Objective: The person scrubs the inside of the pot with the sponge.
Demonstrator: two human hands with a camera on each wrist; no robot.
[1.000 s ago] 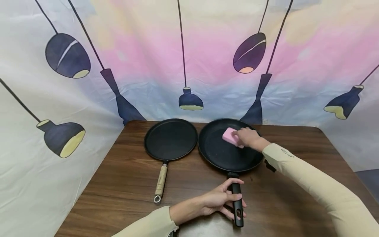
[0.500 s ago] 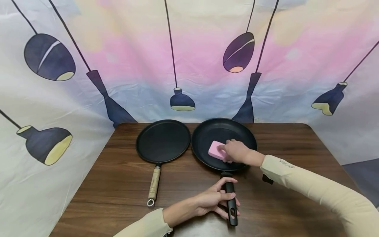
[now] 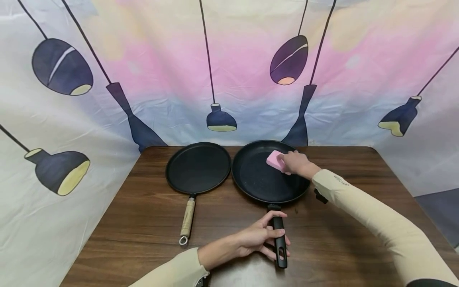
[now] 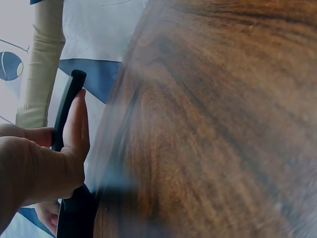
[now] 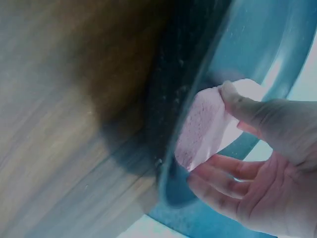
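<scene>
A deep black frying pan (image 3: 263,183) stands on the wooden table, its black handle (image 3: 281,247) pointing toward me. My left hand (image 3: 251,240) grips that handle, thumb on top and fingers beneath; the left wrist view shows the handle (image 4: 67,109) between thumb and fingers. Inside the pan, toward its far right side, my right hand (image 3: 297,162) holds a pink sponge (image 3: 275,160) against the surface. In the right wrist view the sponge (image 5: 205,124) is pinched between thumb and fingers, close to the pan wall.
Left of the frying pan lies a flat black griddle pan (image 3: 199,168) with a wooden handle (image 3: 187,218) ending in a metal ring. Both pans rest near the back edge of the brown table (image 3: 143,215). A painted cloth (image 3: 161,79) hangs behind.
My right hand swept the sponge toward me and left across the pan, then back to the far right side. The left hand has kept its grip on the handle. The head view has shifted slightly.
</scene>
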